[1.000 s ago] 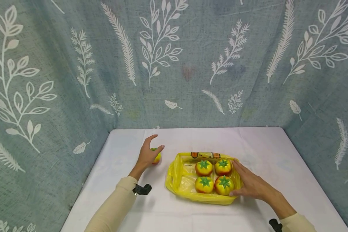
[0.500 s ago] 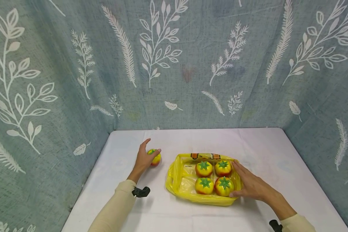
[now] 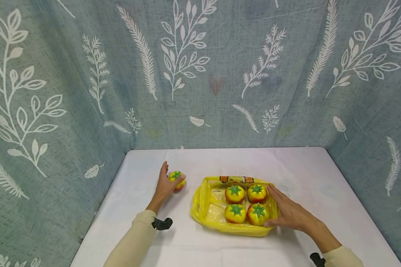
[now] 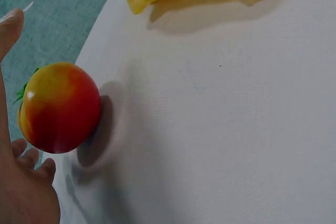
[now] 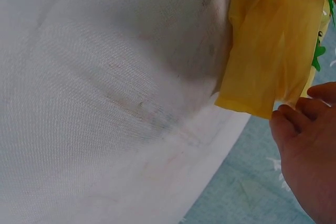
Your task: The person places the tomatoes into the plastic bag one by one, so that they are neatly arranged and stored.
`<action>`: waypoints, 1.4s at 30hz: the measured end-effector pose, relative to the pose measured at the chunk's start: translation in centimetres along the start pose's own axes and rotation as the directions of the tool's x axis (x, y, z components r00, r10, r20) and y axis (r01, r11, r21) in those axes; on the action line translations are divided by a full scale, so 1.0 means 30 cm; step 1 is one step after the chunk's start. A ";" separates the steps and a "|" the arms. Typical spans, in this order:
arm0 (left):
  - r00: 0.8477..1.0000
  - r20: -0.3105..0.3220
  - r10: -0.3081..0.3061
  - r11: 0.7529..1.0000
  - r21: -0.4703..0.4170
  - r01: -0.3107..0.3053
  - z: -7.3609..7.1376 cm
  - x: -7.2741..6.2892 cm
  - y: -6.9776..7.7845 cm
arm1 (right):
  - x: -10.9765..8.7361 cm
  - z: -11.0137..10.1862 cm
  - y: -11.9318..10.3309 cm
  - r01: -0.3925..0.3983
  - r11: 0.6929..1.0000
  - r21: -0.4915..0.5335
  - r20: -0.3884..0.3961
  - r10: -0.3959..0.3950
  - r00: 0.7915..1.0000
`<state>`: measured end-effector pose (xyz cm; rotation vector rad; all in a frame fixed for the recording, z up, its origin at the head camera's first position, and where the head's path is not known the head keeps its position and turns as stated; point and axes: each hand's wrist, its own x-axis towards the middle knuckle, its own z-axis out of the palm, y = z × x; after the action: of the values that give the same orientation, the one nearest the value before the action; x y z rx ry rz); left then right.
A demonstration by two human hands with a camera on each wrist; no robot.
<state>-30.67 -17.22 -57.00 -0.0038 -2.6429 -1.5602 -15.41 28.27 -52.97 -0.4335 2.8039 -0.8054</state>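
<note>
A lone red-and-yellow tomato (image 3: 178, 184) with a green star-shaped top rests on the white table, left of an open yellow plastic bag (image 3: 217, 226). My left hand (image 3: 163, 186) is spread beside it, thumb on the near right side and fingers beyond. In the left wrist view, the tomato (image 4: 60, 108) sits between thumb and fingers, not clasped. Several similar tomatoes (image 3: 235, 213) stand in the bag's right part. My right hand (image 3: 292, 212) holds the bag's right end, fingers at the far corner and thumb at the near one. Its fingertips meet the yellow plastic (image 5: 262, 72) in the right wrist view.
The white table (image 3: 194, 252) ends at grey-green leaf-patterned cloth (image 3: 214, 111) at the back and both sides. Inside the bag, the left part shows bare yellow plastic (image 3: 215, 209). Dark wrist cameras (image 3: 162, 223) are strapped on both forearms.
My left hand has come down and slightly left, its fingers straightening beside the lone tomato, which now shows more. My right hand and the bag stay where they were.
</note>
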 end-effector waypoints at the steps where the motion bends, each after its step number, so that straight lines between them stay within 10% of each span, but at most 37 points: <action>1: 1.000 0.002 -0.004 1.000 -0.005 0.004 0.002 0.000 -0.002 | 0.000 0.000 0.000 0.001 1.000 -0.001 -0.002 -0.001 1.000; 42: 0.996 0.080 -0.030 0.999 0.048 0.026 0.018 -0.040 -0.058 | 0.009 0.011 0.010 -0.010 1.000 -0.003 -0.008 0.010 1.000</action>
<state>-29.57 -17.56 -58.86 -0.0277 -2.7520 -1.5382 -15.65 28.27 -53.45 -0.4174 2.8125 -0.8027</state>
